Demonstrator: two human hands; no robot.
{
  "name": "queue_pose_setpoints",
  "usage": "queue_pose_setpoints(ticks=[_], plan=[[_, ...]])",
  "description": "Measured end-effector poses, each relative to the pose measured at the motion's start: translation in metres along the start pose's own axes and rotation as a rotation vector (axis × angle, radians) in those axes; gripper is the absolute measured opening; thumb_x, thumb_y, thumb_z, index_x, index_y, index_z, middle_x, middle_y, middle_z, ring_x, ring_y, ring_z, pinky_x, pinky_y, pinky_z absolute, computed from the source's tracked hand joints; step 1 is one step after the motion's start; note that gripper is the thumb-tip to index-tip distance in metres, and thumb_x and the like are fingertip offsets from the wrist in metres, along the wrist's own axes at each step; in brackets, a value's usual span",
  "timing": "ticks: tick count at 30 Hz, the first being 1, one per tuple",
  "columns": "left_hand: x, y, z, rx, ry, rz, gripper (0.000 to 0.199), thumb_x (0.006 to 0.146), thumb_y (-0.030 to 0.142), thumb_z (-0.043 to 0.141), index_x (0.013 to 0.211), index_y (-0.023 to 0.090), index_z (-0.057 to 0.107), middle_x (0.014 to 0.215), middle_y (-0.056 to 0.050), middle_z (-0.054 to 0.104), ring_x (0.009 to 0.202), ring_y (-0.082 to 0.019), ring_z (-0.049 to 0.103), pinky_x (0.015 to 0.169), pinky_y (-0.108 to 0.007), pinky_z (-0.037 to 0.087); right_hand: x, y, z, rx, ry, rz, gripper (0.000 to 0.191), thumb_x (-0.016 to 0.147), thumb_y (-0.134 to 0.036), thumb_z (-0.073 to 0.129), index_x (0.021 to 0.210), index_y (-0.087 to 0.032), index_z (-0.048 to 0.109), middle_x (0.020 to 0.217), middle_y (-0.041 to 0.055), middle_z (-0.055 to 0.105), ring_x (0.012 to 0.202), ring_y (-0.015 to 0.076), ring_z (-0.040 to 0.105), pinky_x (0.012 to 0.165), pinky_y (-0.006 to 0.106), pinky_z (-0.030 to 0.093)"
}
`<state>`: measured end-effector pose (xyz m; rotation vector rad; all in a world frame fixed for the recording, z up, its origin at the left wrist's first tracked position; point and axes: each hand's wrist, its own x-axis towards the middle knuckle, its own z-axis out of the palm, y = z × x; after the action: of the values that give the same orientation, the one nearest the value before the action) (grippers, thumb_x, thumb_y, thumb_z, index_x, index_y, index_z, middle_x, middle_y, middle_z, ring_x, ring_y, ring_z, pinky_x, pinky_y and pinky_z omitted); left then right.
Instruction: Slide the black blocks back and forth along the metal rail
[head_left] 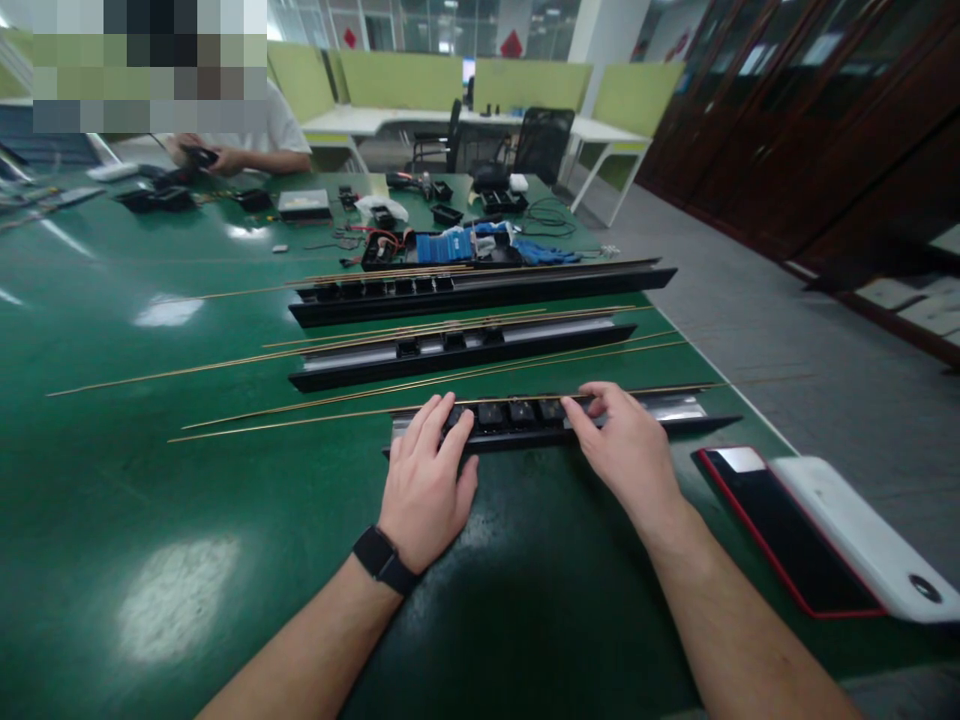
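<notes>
Green table, office bkgd. Nearest black track runs L–R under the fingertips, small blocks in a row btwn hands. L hand loosely spread over row's L end; R hand, thumb + index narrow at R end, can't tell if pinching thin rod.

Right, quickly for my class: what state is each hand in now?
Left hand: open, spread over the near black rail.
Right hand: curled at the same rail, beside a black block; whether it grips anything cannot be told.
</notes>
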<state>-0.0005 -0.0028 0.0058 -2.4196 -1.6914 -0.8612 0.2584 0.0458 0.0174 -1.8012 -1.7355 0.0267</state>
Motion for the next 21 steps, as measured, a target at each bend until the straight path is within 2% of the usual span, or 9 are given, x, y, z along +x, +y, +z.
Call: queue_pose_setpoints(ticks=[9,21], plan=[[0.0002,0.0004,-0.0005,-0.003,-0.006,-0.006,0.048,0.098,0.022,0.058,0.145,0.021,0.055,0.161,-0.018,0.049,0.151,-0.037,0.044,0.109,-0.06,0.051,-0.0001,-0.0018,-0.0004,0.092,-0.025,-0.036,0.032,0.099,-0.048,0.06,0.115,-0.024,0.074,0.089,0.0034,0.073,0.083,0.0223,0.069,0.077,0.035,0.048],[0.0008,0.0012,-0.0006,0.001,0.0,-0.001,0.047,0.098,0.022,0.059,0.144,0.019,0.055,0.161,-0.018,0.05,0.151,-0.036,0.045,0.11,-0.058,0.05,-0.001,-0.0035,0.0005,0.033,-0.006,-0.013,0.029,0.099,-0.049,0.061,0.109,-0.024,0.073,0.091,0.004,0.071,0.087,0.0235,0.066,0.075,0.034,0.044]])
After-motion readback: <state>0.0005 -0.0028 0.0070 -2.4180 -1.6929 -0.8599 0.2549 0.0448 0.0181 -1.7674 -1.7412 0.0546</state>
